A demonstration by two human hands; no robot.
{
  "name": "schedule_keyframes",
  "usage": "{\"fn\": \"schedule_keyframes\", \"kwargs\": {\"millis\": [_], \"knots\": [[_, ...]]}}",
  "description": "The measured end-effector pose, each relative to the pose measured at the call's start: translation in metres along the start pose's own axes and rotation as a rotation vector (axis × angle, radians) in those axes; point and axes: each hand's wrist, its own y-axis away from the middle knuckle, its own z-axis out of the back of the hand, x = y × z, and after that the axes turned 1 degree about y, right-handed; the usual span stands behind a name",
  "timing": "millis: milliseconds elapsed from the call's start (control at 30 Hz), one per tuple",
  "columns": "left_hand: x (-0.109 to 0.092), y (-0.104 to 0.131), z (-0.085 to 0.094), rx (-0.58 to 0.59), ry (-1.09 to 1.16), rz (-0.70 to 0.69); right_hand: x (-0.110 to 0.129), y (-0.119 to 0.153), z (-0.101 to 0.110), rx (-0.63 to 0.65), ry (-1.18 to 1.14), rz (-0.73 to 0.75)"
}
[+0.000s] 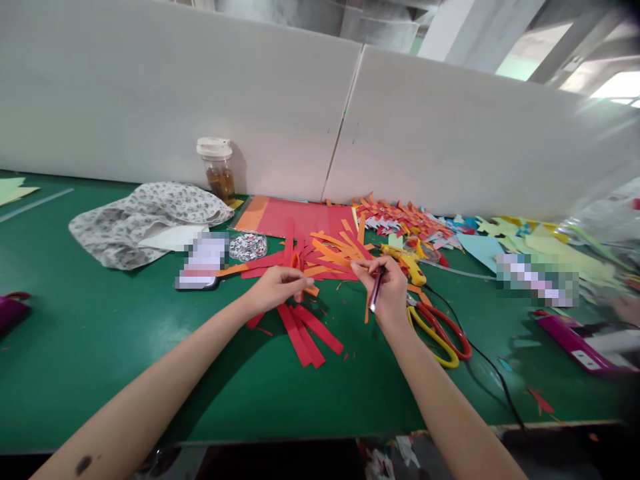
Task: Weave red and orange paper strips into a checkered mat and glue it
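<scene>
Paper piece (313,291), orange, sits pinched in the left hand (280,288), left of the scissors (436,335); nearer them, the right hand (393,288) grips a slim dark tool (377,288). A light edge hold should prevent creases.

A partition stands along the back edge of the counter (100,380). The bottle (217,171) stands by that edge, left of the centre, with the cloth (113,230) just before it and to its left. The phone (204,260) lies before the cloth's right part. Paper strips (305,337) spread over the middle, the paper sheets (310,217) behind them. Right of the sheets, folded pieces (400,217) heap near the back edge; before these lies the glue gun (414,268), then the scissors (445,337), nearer the front edge.
</scene>
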Motion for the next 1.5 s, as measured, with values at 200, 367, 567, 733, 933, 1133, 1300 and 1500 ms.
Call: {"fn": "schedule_keyframes", "kwargs": {"millis": [200, 367, 567, 733, 933, 1133, 1300, 1500], "knots": [[0.003, 0.0, -0.014, -0.024, 0.058, -0.065, 0.018, 0.008, -0.005, 0.319, -0.266, -0.357], [0.005, -0.001, -0.01, -0.138, 0.105, -0.099, 0.016, 0.014, -0.012, 0.478, -0.342, -0.383], [0.006, -0.004, -0.01, -0.184, 0.122, -0.055, 0.023, 0.013, -0.007, 0.55, -0.482, -0.409], [0.011, -0.006, -0.014, -0.192, 0.164, -0.009, 0.028, 0.015, -0.005, 0.595, -0.617, -0.466], [0.01, -0.005, -0.016, -0.196, 0.182, 0.012, 0.02, 0.017, -0.012, 0.596, -0.57, -0.404], [0.011, -0.004, -0.025, -0.136, 0.164, -0.039, 0.008, 0.019, -0.017, 0.519, -0.447, -0.384], [0.008, 0.003, -0.032, -0.124, 0.051, -0.132, 0.006, 0.017, -0.017, 0.477, -0.365, -0.386], [0.002, 0.007, -0.035, -0.127, 0.071, -0.139, 0.005, 0.016, -0.017, 0.467, -0.349, -0.403]]}}
